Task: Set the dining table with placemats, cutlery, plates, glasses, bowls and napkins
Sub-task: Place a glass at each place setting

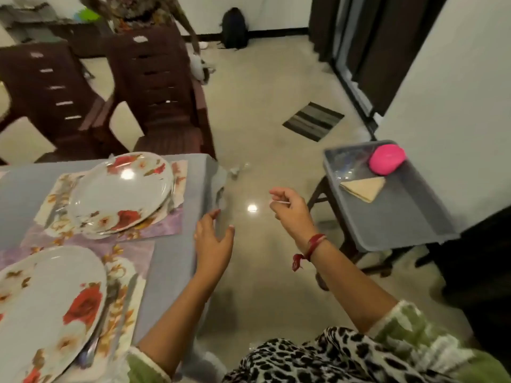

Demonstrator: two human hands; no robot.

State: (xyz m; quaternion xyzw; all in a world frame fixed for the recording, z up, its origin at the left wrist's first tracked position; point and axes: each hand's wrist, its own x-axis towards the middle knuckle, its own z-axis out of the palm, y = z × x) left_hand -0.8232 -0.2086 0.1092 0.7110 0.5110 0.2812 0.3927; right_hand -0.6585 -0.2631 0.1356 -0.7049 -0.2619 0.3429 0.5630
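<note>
Two floral placemats (166,228) lie on the grey-clothed dining table (22,189). A flowered plate (121,189) sits on the far mat, a second flowered plate (49,299) on the near one, with cutlery (91,352) beside it. My left hand (214,244) hovers at the table's right edge, fingers relaxed and holding nothing. My right hand (289,214) is over the floor, fingers loosely curled, reaching toward a grey tray (401,217). The tray holds a folded beige napkin (365,187), a pink bowl (387,163) upside down, and what look like clear glasses (343,167).
Two dark brown plastic chairs (154,92) stand behind the table. The tray rests on a dark stool at the right, by a white wall. A striped mat (313,121) and a black bag (234,27) lie on the tiled floor.
</note>
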